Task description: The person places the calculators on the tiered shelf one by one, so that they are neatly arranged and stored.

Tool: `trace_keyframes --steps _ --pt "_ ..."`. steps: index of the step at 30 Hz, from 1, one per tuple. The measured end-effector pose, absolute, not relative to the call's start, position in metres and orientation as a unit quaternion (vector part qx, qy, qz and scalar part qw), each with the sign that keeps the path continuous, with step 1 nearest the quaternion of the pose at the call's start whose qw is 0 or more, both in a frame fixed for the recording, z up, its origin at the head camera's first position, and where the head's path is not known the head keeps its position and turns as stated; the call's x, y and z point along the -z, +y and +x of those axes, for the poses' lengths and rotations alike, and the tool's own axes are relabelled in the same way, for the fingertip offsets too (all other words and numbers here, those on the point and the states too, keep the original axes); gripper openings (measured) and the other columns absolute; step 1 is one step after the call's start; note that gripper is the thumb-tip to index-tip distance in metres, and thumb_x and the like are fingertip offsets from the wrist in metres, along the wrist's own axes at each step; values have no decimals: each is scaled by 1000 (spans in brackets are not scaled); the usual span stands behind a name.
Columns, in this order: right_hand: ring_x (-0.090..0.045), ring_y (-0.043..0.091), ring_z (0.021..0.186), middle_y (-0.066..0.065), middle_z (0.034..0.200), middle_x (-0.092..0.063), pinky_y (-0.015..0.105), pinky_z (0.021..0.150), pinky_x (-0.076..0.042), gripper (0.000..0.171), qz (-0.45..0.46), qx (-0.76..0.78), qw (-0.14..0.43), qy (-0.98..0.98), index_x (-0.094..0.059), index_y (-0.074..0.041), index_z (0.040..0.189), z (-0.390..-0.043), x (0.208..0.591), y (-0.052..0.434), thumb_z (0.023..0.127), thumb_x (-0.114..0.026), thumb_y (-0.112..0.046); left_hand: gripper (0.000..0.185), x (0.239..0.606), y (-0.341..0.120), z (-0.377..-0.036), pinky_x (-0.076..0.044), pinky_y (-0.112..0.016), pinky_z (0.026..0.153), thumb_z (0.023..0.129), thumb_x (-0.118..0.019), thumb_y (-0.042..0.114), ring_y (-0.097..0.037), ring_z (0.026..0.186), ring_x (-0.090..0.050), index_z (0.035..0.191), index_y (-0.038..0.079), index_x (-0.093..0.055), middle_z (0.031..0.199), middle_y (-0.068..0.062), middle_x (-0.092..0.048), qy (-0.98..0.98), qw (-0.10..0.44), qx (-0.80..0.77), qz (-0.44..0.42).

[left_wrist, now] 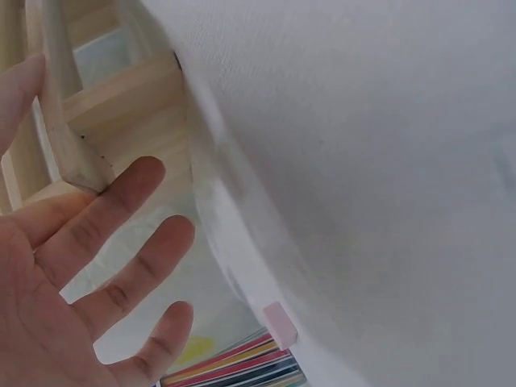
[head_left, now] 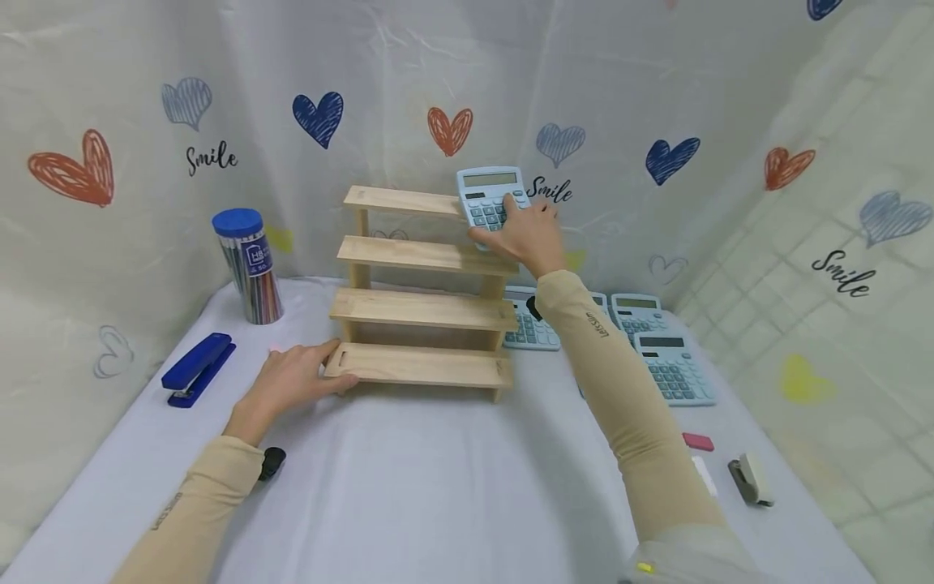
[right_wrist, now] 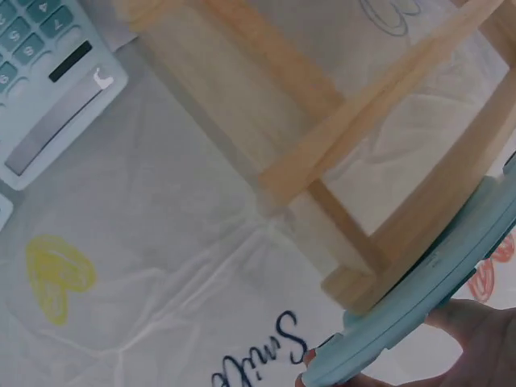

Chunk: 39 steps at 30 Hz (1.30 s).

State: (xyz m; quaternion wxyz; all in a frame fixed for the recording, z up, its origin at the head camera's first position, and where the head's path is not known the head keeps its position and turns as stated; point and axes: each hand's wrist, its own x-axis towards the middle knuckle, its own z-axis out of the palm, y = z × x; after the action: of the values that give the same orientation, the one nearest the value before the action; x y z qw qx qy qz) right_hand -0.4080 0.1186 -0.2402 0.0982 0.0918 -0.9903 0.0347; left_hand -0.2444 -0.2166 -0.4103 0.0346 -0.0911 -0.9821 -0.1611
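A: At the top right of the wooden stepped rack [head_left: 423,300], right hand [head_left: 521,231] grips a light blue calculator [head_left: 490,197], thumb underneath, fingers curled over the keys. Calculator sits tilted against the rack's top shelf edge, face toward the head camera.

B: Right wrist view?

A: Same calculator [right_wrist: 419,310] edge-on, touching the rack's [right_wrist: 322,153] top corner, fingertips [right_wrist: 476,339] under it.

B: Left hand?

A: Left hand [head_left: 292,381] flat on the table, fingers spread and straight, touching the rack's bottom left corner. Holds nothing. Left wrist view confirms the hand [left_wrist: 72,282] is splayed beside the wood.

B: Around it?

A: Three more blue calculators [head_left: 657,349] lie on the table right of the rack. Blue stapler [head_left: 197,369] and a blue-lidded pencil tube [head_left: 248,266] to the left. Pink eraser [head_left: 698,442] and a small grey stapler [head_left: 750,478] near right. White cloth covers the table [head_left: 438,487], heart-print backdrop [head_left: 584,97] behind.
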Motion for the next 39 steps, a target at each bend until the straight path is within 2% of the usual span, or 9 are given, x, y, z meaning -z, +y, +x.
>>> trace_keyframes --steps 5,8,11,15,20,24,30,34,39 --pt "-24 57 146 33 163 -14 67 111 -37 108 94 -41 97 -990 -21 -23 162 -415 239 103 80 -28 -93 84 410 -216 -244 -44 -73 87 86 -67 65 -38 97 -70 145 7 -51 125 -24 -69 -983 27 157 -86" --pt "-24 54 148 27 166 -13 66 115 -34 108 110 -53 87 -989 -21 -25 162 -417 238 95 79 -26 -95 84 410 -216 -244 -44 -73 87 86 -67 65 -39 98 -70 145 7 -50 126 -25 -68 -983 26 159 -85" --pt "-28 49 148 27 165 -18 62 118 -31 106 131 -57 76 -987 -22 -25 162 -417 239 87 81 -29 -93 85 410 -216 -244 -45 -71 85 86 -67 64 -36 94 -70 145 6 -51 125 -25 -68 -983 24 162 -85" --pt "-26 46 150 28 164 -20 60 120 -29 100 154 -69 68 -983 -25 -25 161 -414 241 70 84 -34 -89 84 409 -217 -243 -46 -61 77 85 -68 65 -33 90 -69 144 6 -52 123 -24 -70 -983 28 157 -87" --pt "-33 41 145 27 159 -32 52 119 -33 96 177 -62 82 -979 -29 -21 160 -411 242 38 88 -35 -84 82 409 -218 -244 -46 -63 78 85 -68 64 -31 87 -69 142 7 -53 119 -22 -72 -983 33 155 -91" --pt "-41 36 134 27 151 -42 46 112 -41 94 186 -44 103 -976 -32 -19 159 -411 242 12 89 -33 -83 83 410 -218 -245 -47 -65 79 85 -67 65 -31 87 -69 142 7 -53 119 -22 -72 -982 37 158 -92" --pt "-43 33 129 27 146 -43 42 103 -49 93 185 -41 123 -974 -35 -20 157 -411 246 -14 89 -32 -84 80 410 -219 -243 -49 -60 72 85 -68 64 -28 82 -67 141 8 -53 116 -22 -72 -983 36 160 -88" --pt "-44 33 130 26 146 -43 41 104 -48 92 180 -36 132 -974 -37 -21 156 -411 248 -19 90 -33 -83 78 411 -219 -244 -49 -57 70 85 -69 63 -25 77 -64 139 8 -54 109 -20 -73 -982 36 161 -92" --pt "-46 33 125 28 144 -46 40 105 -46 94 184 -52 138 -972 -30 -19 160 -411 248 -11 91 -32 -82 78 412 -217 -246 -48 -53 67 85 -69 63 -22 72 -59 138 7 -55 106 -18 -74 -981 39 163 -96"
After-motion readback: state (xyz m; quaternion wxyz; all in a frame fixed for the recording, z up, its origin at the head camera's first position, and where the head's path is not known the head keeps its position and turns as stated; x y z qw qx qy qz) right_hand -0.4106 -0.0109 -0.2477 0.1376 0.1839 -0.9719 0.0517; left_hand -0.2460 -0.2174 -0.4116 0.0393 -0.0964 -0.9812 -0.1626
